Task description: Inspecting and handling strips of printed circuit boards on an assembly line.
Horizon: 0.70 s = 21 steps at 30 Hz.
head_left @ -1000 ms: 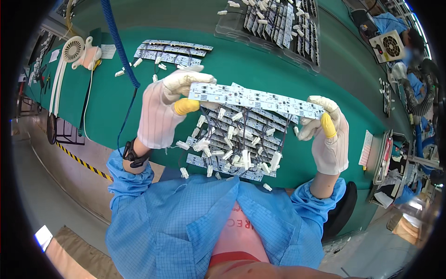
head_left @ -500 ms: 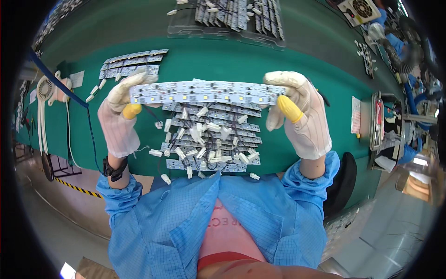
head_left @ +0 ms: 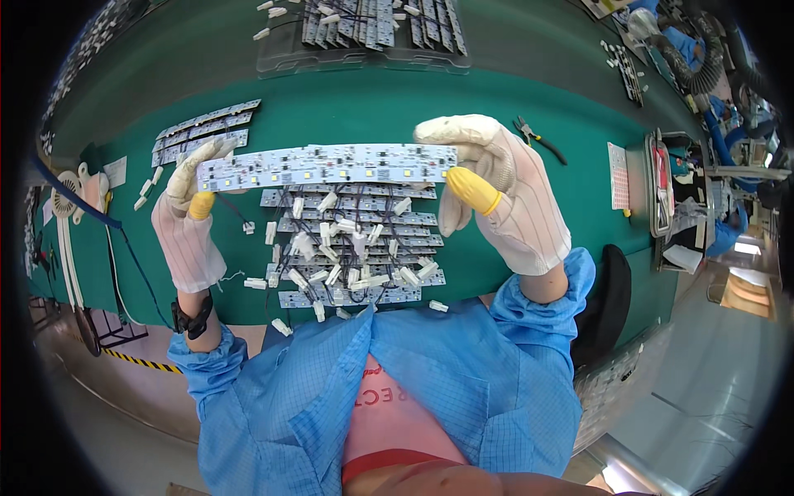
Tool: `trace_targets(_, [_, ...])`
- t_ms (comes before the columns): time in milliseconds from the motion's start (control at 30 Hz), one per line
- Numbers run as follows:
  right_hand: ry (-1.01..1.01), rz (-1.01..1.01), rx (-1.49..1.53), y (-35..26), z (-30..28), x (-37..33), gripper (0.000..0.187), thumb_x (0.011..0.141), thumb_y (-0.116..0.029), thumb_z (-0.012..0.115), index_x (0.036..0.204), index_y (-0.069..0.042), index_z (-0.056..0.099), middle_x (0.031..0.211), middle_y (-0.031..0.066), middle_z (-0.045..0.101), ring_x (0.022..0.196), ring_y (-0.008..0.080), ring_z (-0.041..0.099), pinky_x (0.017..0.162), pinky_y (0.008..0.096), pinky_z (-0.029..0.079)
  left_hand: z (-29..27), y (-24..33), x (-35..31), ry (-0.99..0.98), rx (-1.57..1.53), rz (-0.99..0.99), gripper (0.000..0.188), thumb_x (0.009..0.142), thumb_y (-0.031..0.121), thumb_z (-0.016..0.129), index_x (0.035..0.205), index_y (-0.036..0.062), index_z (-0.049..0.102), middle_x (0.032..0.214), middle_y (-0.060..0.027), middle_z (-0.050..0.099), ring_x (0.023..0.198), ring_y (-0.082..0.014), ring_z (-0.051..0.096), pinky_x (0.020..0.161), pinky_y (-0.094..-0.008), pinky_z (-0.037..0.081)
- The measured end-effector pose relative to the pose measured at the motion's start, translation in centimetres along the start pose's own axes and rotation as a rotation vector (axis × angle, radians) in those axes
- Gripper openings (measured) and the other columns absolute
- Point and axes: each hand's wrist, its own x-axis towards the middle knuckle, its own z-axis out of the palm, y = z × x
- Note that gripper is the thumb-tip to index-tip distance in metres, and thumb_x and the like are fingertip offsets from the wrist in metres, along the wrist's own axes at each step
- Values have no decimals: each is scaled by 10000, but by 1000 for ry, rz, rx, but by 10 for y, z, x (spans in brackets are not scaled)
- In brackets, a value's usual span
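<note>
A long white LED circuit board (head_left: 327, 165) is held up level in front of me, its left end slightly lower. My left hand (head_left: 188, 215), in a striped white glove with a yellow thumb cover, grips the left end. At the other end, my right hand (head_left: 513, 194), gloved alike, has its yellow-covered thumb on the board's corner. Its index finger reaches over the top edge; the contact behind the board is hidden. Below the board lies a stack of similar LED boards (head_left: 422, 218), with dark wires and white connectors (head_left: 368, 282) piled over them.
Several more LED boards (head_left: 203, 132) lie at the far left of the green mat (head_left: 347, 107). A clear tray (head_left: 364, 61) of boards stands at the back. Pliers (head_left: 542, 142) lie beyond my right hand. A small fan (head_left: 64, 197) is at left, a metal-rimmed bin (head_left: 659, 186) at right.
The view has shifted, so the bench appears farther left. The board's left end has dipped slightly. My right hand's fingers have loosened and spread more, and the pliers now show fully.
</note>
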Motion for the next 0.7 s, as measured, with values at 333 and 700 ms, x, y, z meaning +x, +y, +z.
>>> trace_targets(333, [127, 60, -176, -2, 8, 7, 431, 881, -340, 581, 1162, -14, 552, 604, 36, 552, 511, 100, 514, 498, 219, 389, -3, 17, -8, -66, -581, -32, 488, 825, 150, 680, 1232, -76, 535, 1160, -156, 624, 885, -188, 641, 807, -273, 494])
trace_targets(700, [36, -1, -69, 28, -6, 21, 631, 870, -489, 602, 1208, 34, 501, 660, 48, 536, 496, 91, 474, 463, 221, 387, -9, 31, -9, -146, -243, 116, 575, 807, 382, 699, 1159, -59, 590, 1194, -173, 589, 943, -235, 654, 818, -312, 544])
